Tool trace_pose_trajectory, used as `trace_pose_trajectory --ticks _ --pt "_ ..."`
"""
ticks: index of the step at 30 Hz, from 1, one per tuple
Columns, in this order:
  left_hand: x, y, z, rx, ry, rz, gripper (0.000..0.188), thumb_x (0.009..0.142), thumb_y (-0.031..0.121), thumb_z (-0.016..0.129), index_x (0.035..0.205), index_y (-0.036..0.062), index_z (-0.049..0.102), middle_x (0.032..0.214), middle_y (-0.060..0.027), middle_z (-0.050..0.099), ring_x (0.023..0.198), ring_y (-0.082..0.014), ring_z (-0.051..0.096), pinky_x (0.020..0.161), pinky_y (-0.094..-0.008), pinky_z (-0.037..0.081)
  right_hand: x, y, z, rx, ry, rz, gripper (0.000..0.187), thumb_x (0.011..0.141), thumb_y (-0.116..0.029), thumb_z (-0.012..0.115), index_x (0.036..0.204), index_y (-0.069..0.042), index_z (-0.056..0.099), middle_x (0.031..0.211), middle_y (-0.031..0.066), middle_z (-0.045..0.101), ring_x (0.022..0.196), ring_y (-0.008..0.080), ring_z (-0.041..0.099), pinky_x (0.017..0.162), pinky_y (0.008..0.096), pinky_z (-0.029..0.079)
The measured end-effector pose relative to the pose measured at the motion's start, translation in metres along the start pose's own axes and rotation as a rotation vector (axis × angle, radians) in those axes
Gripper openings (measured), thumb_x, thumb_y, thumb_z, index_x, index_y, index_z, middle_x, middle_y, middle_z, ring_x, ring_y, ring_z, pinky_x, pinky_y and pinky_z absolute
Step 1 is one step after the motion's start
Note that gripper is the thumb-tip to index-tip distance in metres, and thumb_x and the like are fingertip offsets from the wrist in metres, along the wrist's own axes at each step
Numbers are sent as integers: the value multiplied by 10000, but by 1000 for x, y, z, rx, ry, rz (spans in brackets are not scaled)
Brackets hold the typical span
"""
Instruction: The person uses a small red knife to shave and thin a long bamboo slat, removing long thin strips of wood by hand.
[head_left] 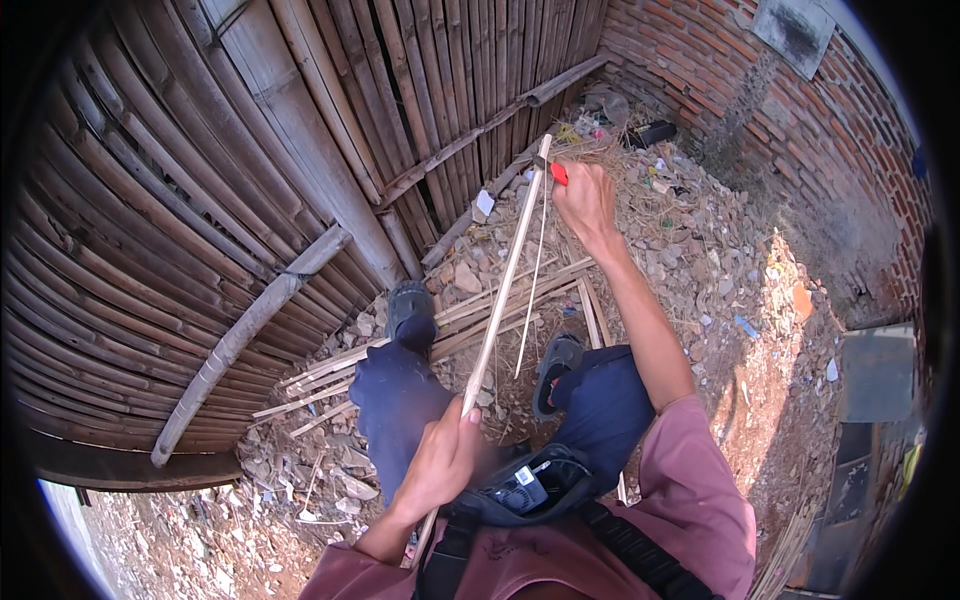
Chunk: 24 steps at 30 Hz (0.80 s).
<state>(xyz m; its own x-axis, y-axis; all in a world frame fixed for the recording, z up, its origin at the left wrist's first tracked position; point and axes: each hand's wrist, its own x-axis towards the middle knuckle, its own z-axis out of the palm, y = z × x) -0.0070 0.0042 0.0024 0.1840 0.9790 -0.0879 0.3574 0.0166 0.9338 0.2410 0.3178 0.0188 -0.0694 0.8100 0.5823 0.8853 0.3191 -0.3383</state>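
Note:
A long, pale bamboo strip (pixel 512 265) slants from near my waist up and away from me. My left hand (pixel 445 460) is closed round its lower part, the thumb lying along it. Near the far end, my right hand (pixel 585 200) grips the red handle of a knife (pixel 558 173), whose short dark blade lies across the strip. From beside the blade a thin sliver (pixel 535 275) hangs toward the ground. The strip's near end passes beneath my left forearm, partly hidden.
Several cut bamboo strips (pixel 540 290) lie on rubble between and beyond my feet. A bamboo slat wall (pixel 300 130) rises at left, a brick wall (pixel 690 60) at far right. An open black pouch (pixel 540 485) holding a device sits at my waist.

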Motion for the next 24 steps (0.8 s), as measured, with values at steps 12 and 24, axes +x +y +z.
trace_pose_trajectory --ticks 12,24 --pt "-7 2 -13 67 162 -11 197 1124 182 523 1043 2 515 689 -138 595 587 -298 599 565 -435 438 52 76 -22 -335 -39 187 276 867 -169 613 980 26 771 935 321 740 931 504 736 840 588 572" --pt "16 5 -21 -385 -8 -22 266 1160 294 461 1079 49 525 743 20 465 609 -52 397 523 -240 311 -57 -50 -80 308 -224 -46 69 817 -35 575 855 2 618 741 263 617 733 495 630 669 556 461"
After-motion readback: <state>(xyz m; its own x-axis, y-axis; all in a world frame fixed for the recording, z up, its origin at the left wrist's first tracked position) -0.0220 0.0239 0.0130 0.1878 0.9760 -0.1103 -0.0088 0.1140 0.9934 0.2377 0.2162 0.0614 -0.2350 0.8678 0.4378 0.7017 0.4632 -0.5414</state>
